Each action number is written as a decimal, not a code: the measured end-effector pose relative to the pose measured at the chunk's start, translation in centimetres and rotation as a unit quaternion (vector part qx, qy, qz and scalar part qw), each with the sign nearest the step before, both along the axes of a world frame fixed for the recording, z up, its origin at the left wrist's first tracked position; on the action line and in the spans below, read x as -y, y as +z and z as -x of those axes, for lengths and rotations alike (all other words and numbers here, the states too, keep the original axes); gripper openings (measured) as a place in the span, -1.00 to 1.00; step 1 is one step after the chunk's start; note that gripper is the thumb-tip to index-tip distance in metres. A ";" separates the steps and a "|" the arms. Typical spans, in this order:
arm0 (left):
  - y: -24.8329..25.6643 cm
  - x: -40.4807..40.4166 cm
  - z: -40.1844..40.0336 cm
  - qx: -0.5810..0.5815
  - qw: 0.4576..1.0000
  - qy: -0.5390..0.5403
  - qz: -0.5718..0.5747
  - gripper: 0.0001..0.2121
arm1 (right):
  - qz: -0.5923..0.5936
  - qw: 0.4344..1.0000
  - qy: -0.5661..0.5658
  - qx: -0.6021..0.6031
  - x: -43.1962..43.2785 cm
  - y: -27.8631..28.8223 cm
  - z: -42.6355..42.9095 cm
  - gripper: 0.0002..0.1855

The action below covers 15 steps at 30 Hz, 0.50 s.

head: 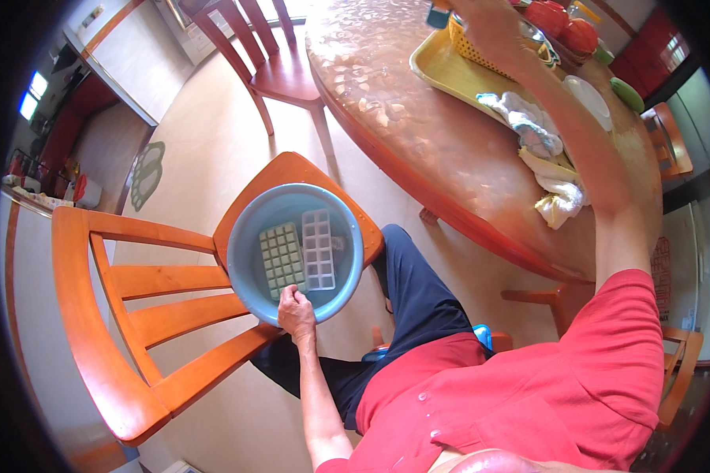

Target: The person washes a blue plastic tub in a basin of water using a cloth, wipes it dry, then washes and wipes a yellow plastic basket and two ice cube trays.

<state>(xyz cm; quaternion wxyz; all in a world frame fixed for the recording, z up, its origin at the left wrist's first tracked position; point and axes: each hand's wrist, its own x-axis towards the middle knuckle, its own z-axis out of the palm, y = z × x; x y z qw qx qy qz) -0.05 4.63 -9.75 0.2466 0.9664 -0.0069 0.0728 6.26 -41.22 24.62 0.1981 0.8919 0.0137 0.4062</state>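
Note:
A blue plastic basin [236, 266] rests on a wooden chair seat. In it lie a pale green ice cube tray [282, 257] and, beside that on the right, a clear white ice cube tray [318, 251]. My left hand [296, 312] is at the basin's near rim, its fingers pinching the near end of the green tray. Far across the round table, my right hand [490, 22] reaches above a yellow woven basket [470, 52] at the picture's top edge. A small dark blue object [438, 16] shows by its fingertips, and the grip is partly cut off.
On the round table [426, 154] are a yellow tray [429, 64], crumpled cloths [526, 127], a white oval lid or dish [589, 101], red bowls [547, 18] and a green vegetable or fruit [627, 94]. The chair's slatted back [177, 281] stands left; a dark red chair [284, 83] is beyond.

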 end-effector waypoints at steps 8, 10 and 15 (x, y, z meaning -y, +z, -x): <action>-0.2 1.0 -0.1 -0.021 1.000 -0.018 -0.002 -0.87 | -0.096 0.988 -0.112 0.033 12.8 -1.1 3.5 -0.71; -0.2 0.0 -0.2 -0.022 1.000 -0.014 -0.003 -0.86 | -0.158 0.977 -0.146 -0.005 11.5 -1.5 2.8 -0.71; 0.0 0.3 -0.1 -0.024 1.000 -0.011 -0.009 -0.86 | -0.140 0.977 -0.141 -0.077 16.0 -2.0 2.3 -0.57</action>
